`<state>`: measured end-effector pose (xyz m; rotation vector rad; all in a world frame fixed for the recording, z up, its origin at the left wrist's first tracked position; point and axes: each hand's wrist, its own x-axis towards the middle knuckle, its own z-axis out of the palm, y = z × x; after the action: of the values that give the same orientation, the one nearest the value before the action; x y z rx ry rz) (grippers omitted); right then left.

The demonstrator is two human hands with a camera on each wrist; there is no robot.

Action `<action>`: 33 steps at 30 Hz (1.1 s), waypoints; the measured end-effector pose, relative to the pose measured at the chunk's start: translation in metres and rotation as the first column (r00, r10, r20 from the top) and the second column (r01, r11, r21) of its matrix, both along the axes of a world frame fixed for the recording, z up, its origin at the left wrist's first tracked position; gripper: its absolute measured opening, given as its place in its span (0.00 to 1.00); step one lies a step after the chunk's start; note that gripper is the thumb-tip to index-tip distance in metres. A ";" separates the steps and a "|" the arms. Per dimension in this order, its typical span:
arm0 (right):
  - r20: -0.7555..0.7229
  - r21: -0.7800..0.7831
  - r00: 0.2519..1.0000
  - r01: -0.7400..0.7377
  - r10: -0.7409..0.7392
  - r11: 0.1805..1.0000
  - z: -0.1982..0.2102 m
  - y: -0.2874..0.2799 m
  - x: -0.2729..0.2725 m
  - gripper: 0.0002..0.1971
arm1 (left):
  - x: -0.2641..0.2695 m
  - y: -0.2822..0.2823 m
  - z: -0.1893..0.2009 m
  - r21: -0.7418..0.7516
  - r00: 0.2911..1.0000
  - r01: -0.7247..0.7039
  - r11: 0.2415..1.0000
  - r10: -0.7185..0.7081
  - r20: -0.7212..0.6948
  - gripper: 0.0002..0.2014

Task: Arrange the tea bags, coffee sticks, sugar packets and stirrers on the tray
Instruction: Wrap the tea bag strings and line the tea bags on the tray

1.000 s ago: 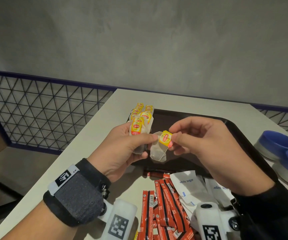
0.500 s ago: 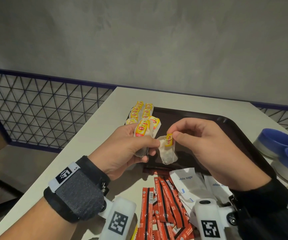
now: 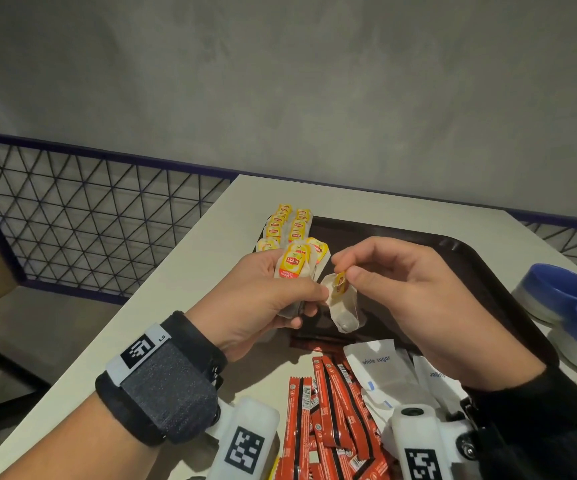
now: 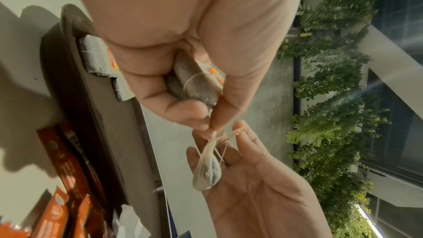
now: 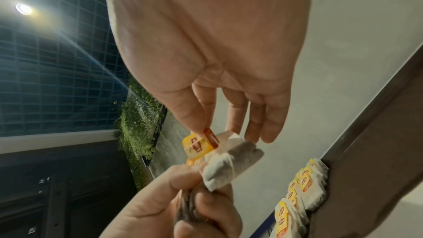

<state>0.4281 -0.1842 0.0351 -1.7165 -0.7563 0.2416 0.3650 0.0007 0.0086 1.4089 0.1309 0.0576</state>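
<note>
left hand (image 3: 266,299) gripping bunch of Lipton tea bags (image 3: 295,268), yellow tags up, right hand (image 3: 408,299) pinching yellow tag (image 3: 339,283) of single tea bag (image 3: 344,310), white pouch hanging long axis vertical between both hands, above dark tray (image 3: 481,271), red coffee sticks (image 3: 332,417) on desk (image 3: 183,296) below hands

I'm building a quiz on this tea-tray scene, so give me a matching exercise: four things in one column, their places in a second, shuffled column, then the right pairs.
Things:
1. Rows of yellow-tagged tea bags
2. Red coffee sticks
3. White paper sugar packets
4. Blue and white ceramic bowls

Places:
A. Heaped on the pale table before the tray's near edge, at centre
B. On the table right of the tray
C. Lying at the far left corner of the dark brown plastic tray
D. On the table just right of the red heap, under the right hand

Pairs: 1-C, 2-A, 3-D, 4-B
</note>
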 end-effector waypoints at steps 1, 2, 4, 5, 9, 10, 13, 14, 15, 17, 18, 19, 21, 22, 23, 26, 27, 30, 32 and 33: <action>-0.012 -0.008 1.000 0.009 -0.009 1.000 0.000 0.001 0.000 0.08 | -0.001 -0.001 0.000 0.012 1.000 0.005 1.000 -0.005 0.008 0.10; -0.026 -0.015 0.999 0.019 -0.020 1.000 -0.001 0.001 0.000 0.08 | -0.001 -0.001 0.001 0.021 1.000 0.011 1.000 -0.011 0.016 0.10; -0.045 -0.029 0.998 0.046 -0.047 0.999 -0.002 0.002 -0.001 0.09 | -0.002 -0.003 0.001 0.034 1.000 0.013 0.999 -0.014 0.027 0.10; -0.056 -0.030 0.996 0.063 -0.064 0.998 -0.003 0.003 -0.001 0.09 | -0.002 -0.003 0.001 0.038 0.999 0.009 0.999 -0.011 0.030 0.10; -0.077 -0.027 0.990 0.112 -0.114 0.993 -0.005 0.006 -0.001 0.09 | -0.002 -0.002 0.002 0.026 0.999 -0.011 1.000 0.010 0.042 0.11; -0.071 -0.026 0.991 0.114 -0.116 0.993 -0.005 0.006 -0.002 0.09 | -0.002 -0.002 0.002 0.016 0.999 -0.018 1.000 0.017 0.048 0.11; -0.061 0.000 0.990 0.123 -0.123 0.992 -0.005 0.007 -0.002 0.09 | -0.002 -0.002 0.002 -0.004 0.996 -0.039 0.999 0.039 0.074 0.12; -0.054 0.009 0.990 0.131 -0.131 0.991 -0.005 0.007 -0.002 0.08 | -0.002 -0.002 0.002 -0.006 0.996 -0.047 0.999 0.047 0.080 0.13; -0.046 0.017 0.989 0.140 -0.140 0.990 -0.005 0.007 -0.002 0.08 | -0.002 -0.002 0.002 -0.007 0.995 -0.055 0.998 0.056 0.083 0.14; -0.022 0.034 0.987 0.161 -0.160 0.986 -0.006 0.007 -0.001 0.07 | -0.002 -0.001 0.001 0.000 0.994 -0.067 0.998 0.066 0.086 0.15; -0.002 0.035 0.985 0.170 -0.170 0.985 -0.007 0.006 -0.001 0.07 | -0.002 -0.002 0.001 0.009 0.994 -0.065 0.998 0.064 0.088 0.15; 0.021 0.033 0.984 0.178 -0.179 0.983 -0.008 0.006 -0.001 0.07 | -0.002 -0.002 0.000 0.020 0.994 -0.058 0.998 0.056 0.091 0.16; 0.046 0.028 0.983 0.179 -0.180 0.983 -0.009 0.007 -0.002 0.07 | -0.002 -0.003 -0.001 0.046 0.994 -0.046 0.998 0.041 0.099 0.18; 0.046 0.027 0.984 0.171 -0.172 0.985 -0.009 0.007 -0.002 0.07 | -0.002 -0.004 -0.001 0.059 0.994 -0.049 0.997 0.042 0.104 0.18; 0.042 0.025 0.986 0.162 -0.163 0.986 -0.009 0.007 -0.003 0.08 | -0.003 -0.004 -0.002 0.067 0.993 -0.052 0.996 0.044 0.109 0.19; 0.010 0.029 0.988 0.155 -0.155 0.988 -0.008 0.008 -0.003 0.08 | -0.003 -0.004 -0.001 0.074 0.991 -0.058 0.996 0.049 0.122 0.19; -0.022 0.039 0.988 0.153 -0.152 0.987 -0.008 0.007 -0.003 0.08 | -0.003 -0.004 -0.001 0.073 0.991 -0.058 0.996 0.048 0.126 0.18; -0.184 0.094 0.977 0.130 -0.111 0.987 -0.005 0.005 -0.002 0.07 | -0.004 -0.003 0.002 0.057 0.990 -0.022 0.998 0.014 0.143 0.19; -0.311 0.140 0.948 0.110 -0.062 0.984 -0.003 0.003 -0.001 0.08 | -0.005 -0.002 0.004 0.040 0.988 0.003 0.999 -0.009 0.156 0.18; -0.366 0.162 0.930 0.100 -0.035 0.982 -0.003 0.003 -0.001 0.08 | -0.005 -0.001 0.005 0.029 0.987 0.012 1.000 -0.016 0.162 0.17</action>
<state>0.4275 -0.1813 0.0322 -1.4693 -0.4308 0.4172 0.3597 -0.0007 0.0134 1.4272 -0.0145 0.1626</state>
